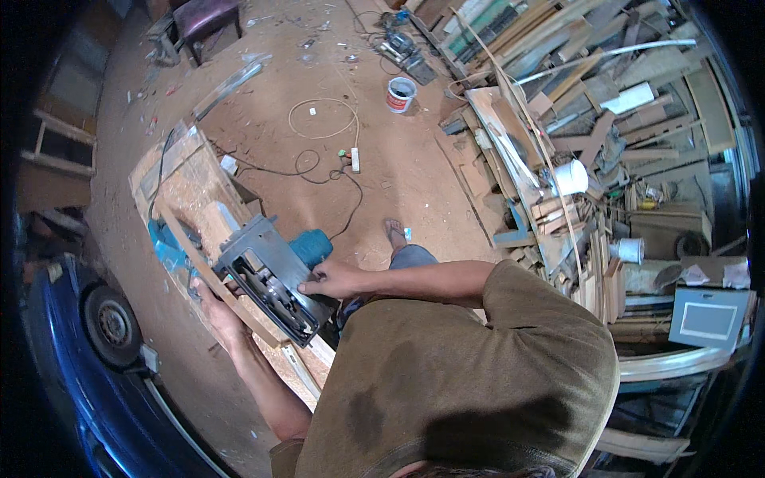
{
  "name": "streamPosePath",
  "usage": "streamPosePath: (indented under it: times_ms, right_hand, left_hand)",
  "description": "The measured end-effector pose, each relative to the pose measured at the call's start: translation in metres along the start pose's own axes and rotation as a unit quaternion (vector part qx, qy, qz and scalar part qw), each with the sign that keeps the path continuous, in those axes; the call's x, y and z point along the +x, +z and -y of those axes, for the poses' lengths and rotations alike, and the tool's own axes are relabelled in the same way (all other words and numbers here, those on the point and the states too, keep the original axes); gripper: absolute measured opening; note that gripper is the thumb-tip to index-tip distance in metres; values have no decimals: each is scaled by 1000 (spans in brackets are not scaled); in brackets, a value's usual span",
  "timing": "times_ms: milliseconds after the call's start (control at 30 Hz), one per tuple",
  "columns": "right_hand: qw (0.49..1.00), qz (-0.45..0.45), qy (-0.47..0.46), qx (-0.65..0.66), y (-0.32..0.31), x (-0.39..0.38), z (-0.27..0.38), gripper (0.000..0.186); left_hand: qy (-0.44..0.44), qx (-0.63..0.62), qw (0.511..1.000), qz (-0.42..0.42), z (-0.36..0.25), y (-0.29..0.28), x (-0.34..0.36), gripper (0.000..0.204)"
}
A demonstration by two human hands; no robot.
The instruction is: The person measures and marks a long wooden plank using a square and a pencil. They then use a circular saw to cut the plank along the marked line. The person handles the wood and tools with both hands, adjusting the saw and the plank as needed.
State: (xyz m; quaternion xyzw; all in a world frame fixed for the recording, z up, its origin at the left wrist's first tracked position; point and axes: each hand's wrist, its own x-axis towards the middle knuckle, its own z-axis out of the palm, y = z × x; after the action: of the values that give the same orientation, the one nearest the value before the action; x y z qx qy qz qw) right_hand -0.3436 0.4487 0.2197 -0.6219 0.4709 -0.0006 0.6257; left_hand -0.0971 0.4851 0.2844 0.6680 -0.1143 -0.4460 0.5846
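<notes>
A circular saw (269, 267) with a grey metal base plate and a teal motor housing (310, 248) sits tilted on a wooden workbench (188, 171), its base side facing up. My right hand (333, 280) grips the near right edge of the plate, fingers bent. To the left, my left hand (217, 312) is closed around a thin curved wooden strip (205, 271) beside the saw; some of its fingers are hidden behind the strip. A second teal power tool (166, 247) lies on the bench's left side, partly covered by the strip.
A blue car (68, 358) stands close on the left. Black cable (307, 177) runs over the floor to a white socket strip (355, 160). A white bucket (401, 95) stands farther off. Piled boards and offcuts (590, 119) fill the right side. A purple-seated chair (205, 20) is far left.
</notes>
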Motion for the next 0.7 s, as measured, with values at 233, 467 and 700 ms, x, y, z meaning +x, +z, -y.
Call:
streamPosePath:
  times_ms: [233, 467, 700]
  right_hand:
    - [988, 82, 45, 124, -72, -52, -65, 87]
    - [965, 119, -24, 234, -164, -94, -165, 66]
    - [922, 145, -129, 336, -316, -100, -375, 53]
  left_hand:
    - [44, 30, 994, 94, 12, 99, -66, 55]
    - [83, 103, 991, 25, 57, 216, -130, 60]
    - [201, 209, 956, -49, 86, 388, -257, 62]
